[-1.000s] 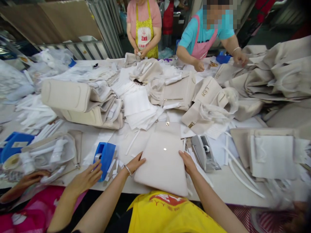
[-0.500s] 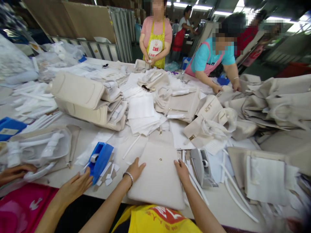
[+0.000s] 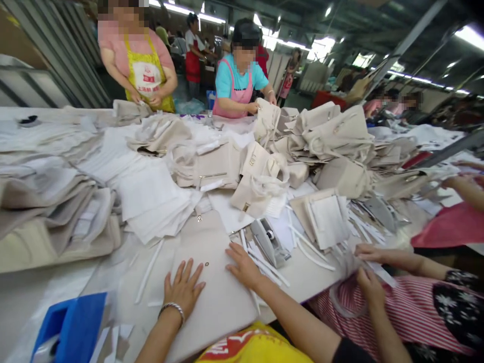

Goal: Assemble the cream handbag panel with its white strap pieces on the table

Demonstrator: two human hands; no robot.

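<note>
A flat cream bag panel (image 3: 212, 297) with small metal studs lies on the table edge in front of me. My left hand (image 3: 183, 288), with a bracelet at the wrist, rests flat on it, fingers spread. My right hand (image 3: 244, 265) lies flat on the panel's right side, fingers stretched out. Neither hand holds anything. A grey tape dispenser (image 3: 269, 242) sits just right of my right hand among white strips (image 3: 302, 247).
A blue tape dispenser (image 3: 70, 327) sits at lower left. Piles of cream bags (image 3: 333, 133) and white sheets (image 3: 151, 194) cover the table. A co-worker in a striped top (image 3: 401, 312) handles something at right. Two people in aprons work at the far side.
The view has swung right and up, showing more of the right-hand piles and a co-worker at right. My hands have shifted from the panel's edges onto its surface.
</note>
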